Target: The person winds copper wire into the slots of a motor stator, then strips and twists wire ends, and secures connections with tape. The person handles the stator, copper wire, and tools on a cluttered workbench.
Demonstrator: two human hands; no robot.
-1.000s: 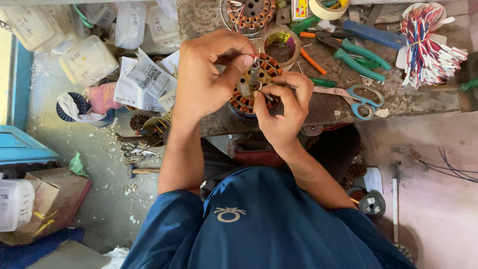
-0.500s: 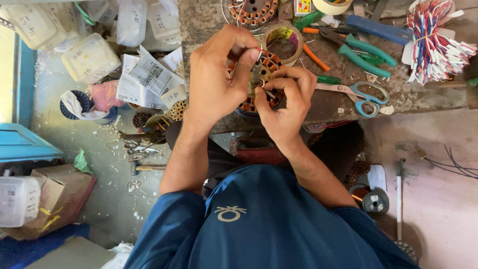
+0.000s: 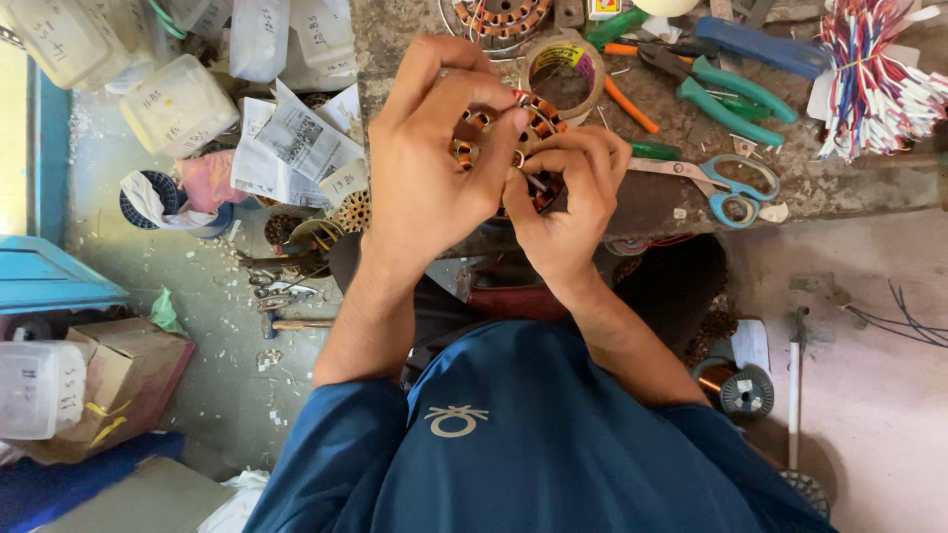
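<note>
Stator [image 3: 513, 128], copper-wound, sits at the surface's near edge in your left hand [image 3: 430, 163]'s closed grip; right hand [image 3: 568, 197] pinches a thin tool, mid-winding work, so next needs a steady, fine poke.

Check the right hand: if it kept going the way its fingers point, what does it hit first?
The right hand points up and left across the wound stator, so it would likely meet the left hand's fingers first. They already look near touching, though depth is unclear.

Left hand [image 3: 425, 168] and right hand [image 3: 568, 202] together, fingers [image 3: 494, 148] pinched.
</note>
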